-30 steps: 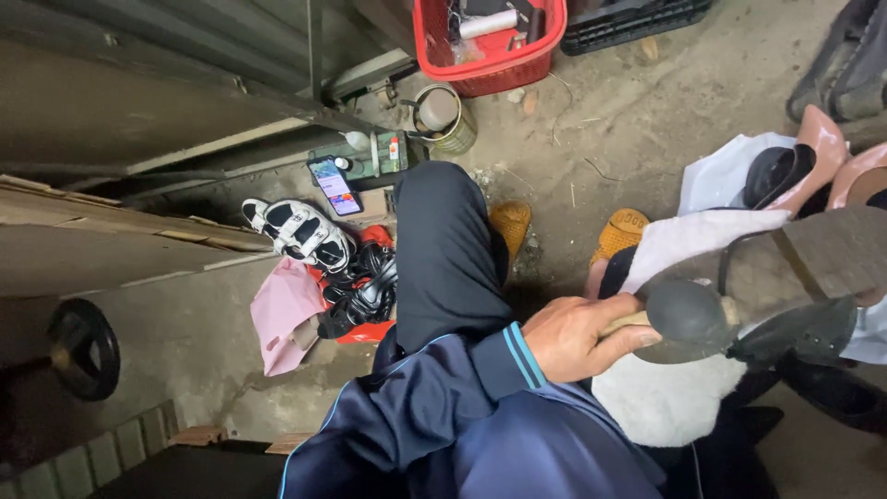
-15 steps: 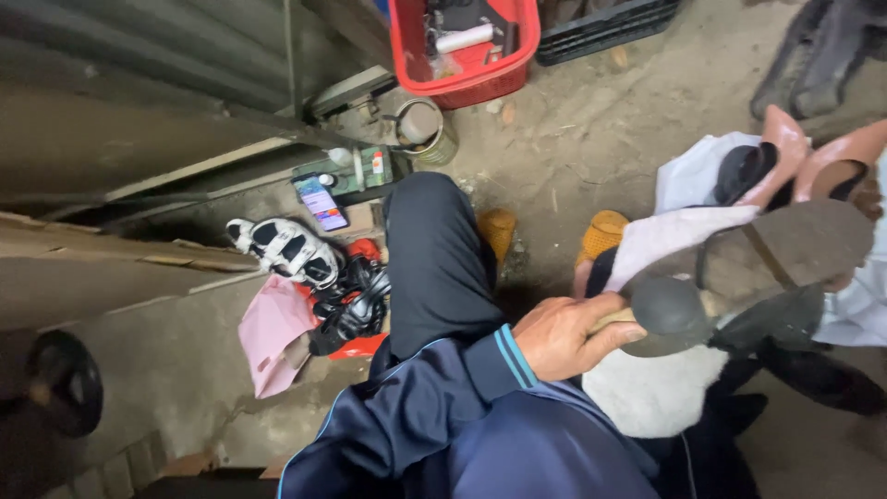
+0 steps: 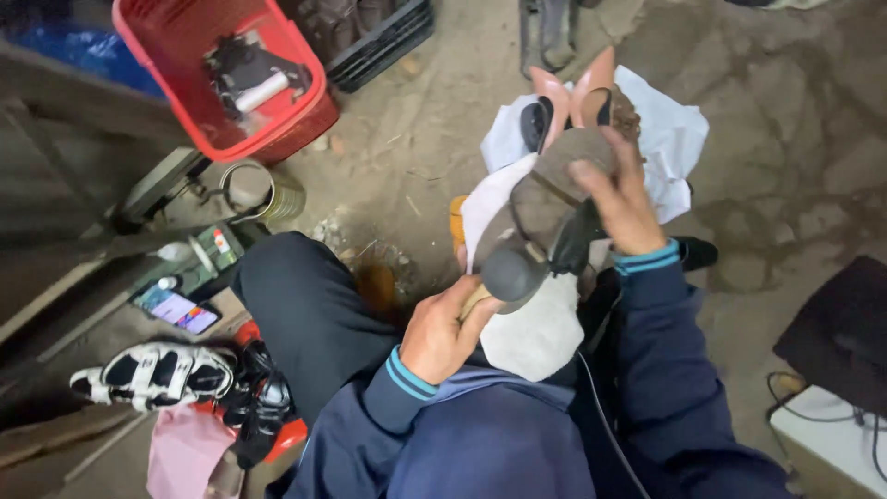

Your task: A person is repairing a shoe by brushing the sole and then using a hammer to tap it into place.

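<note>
Shoe (image 3: pixel 540 217) held sole-up sits at the middle of the view, above a pale cloth (image 3: pixel 536 328) draped over the person's lap. The left hand (image 3: pixel 443 337) lies at about seven o'clock from the shoe, curled tight around its heel end, where a light wooden piece shows between the fingers. The right hand (image 3: pixel 619 199) lies at about two o'clock from the shoe, its fingers bent over the toe end and its thumb pressed along the sole's edge, so the shoe spans the gap between both hands. At twelve o'clock from the shoe, a pair of pink heeled shoes (image 3: pixel 577 92) rests on a white sheet (image 3: pixel 670 129) on the dirt floor. A red basket (image 3: pixel 217 79) stands at eleven o'clock, a phone (image 3: pixel 180 312) at nine o'clock, and a black-and-white shoe (image 3: pixel 157 374) at eight o'clock.
</note>
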